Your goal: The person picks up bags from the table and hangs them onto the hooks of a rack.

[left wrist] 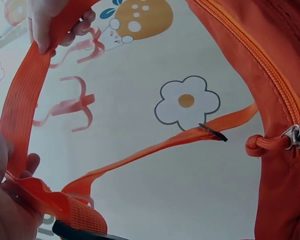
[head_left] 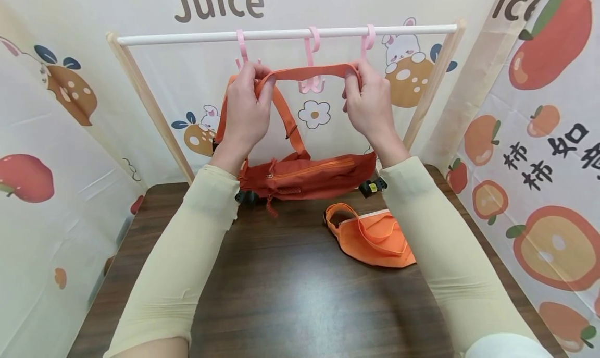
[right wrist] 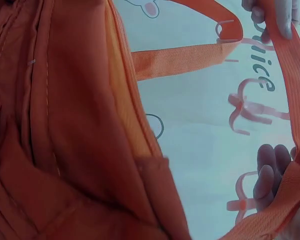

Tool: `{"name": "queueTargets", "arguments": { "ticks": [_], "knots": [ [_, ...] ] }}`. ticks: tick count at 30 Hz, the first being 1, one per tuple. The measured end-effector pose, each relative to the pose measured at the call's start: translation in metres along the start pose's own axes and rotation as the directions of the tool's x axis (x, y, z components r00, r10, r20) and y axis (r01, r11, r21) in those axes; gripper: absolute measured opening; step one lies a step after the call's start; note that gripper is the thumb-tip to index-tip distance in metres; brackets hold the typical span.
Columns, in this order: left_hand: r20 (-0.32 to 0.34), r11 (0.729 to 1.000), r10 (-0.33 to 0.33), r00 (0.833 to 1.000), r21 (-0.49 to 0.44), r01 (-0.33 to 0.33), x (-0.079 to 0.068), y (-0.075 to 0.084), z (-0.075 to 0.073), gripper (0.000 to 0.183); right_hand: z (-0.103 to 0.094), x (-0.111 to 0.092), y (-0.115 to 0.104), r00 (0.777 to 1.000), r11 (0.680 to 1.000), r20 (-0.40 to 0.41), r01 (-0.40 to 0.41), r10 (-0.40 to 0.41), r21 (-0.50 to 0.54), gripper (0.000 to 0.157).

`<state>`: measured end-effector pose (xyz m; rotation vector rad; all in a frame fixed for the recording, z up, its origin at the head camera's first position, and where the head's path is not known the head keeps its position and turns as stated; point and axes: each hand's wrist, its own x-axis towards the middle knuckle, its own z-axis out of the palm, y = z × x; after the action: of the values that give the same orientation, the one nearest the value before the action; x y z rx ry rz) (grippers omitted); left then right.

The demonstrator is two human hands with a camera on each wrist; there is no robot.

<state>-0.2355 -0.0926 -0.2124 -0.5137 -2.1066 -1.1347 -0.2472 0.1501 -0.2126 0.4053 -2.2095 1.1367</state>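
Both hands hold up a red-orange waist bag (head_left: 309, 180) by its orange webbing strap (head_left: 311, 73). My left hand (head_left: 248, 105) pinches the strap near the left hook, and my right hand (head_left: 370, 97) grips it farther right. Between them the strap runs nearly level. Below, the bag hangs lengthwise close over the table's back part, with black buckles at its ends. In the left wrist view its zipper pull (left wrist: 270, 144) dangles beside the orange zipper. Another length of strap, carrying a black slider (left wrist: 212, 132), slants behind the hands.
Pink hooks (head_left: 311, 45) hang from the white rod (head_left: 276, 35) of a wooden-sided rack, just behind the strap. A lighter orange bag (head_left: 349, 239) lies on the dark wooden table (head_left: 281, 295), partly behind the right forearm. Printed cloths enclose the back and sides.
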Motion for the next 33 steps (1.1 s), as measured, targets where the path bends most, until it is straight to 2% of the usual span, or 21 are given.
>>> {"name": "queueTargets", "arguments": {
  "ticks": [7,12,21,33],
  "knots": [
    [0.0,0.997,-0.065,0.998,0.038,0.065,0.013,0.004,0.005,0.022,0.001,0.005,-0.001,0.996,0.996,0.019,-0.091,0.092,-0.025,0.033],
    [0.011,0.99,-0.115,0.993,0.088,0.113,0.017,0.005,0.008,0.022,0.001,0.011,0.001,0.991,0.991,0.031,-0.127,0.129,-0.045,0.033],
    [0.008,0.974,-0.163,0.987,0.158,0.16,0.019,0.005,0.012,0.024,0.003,0.017,0.004,0.988,0.987,0.054,-0.137,0.142,-0.081,0.036],
    [0.024,0.963,-0.208,0.978,0.178,0.201,0.017,-0.003,0.017,0.025,0.006,0.017,0.011,0.985,0.984,0.084,-0.143,0.152,-0.108,0.036]
  ]
}}
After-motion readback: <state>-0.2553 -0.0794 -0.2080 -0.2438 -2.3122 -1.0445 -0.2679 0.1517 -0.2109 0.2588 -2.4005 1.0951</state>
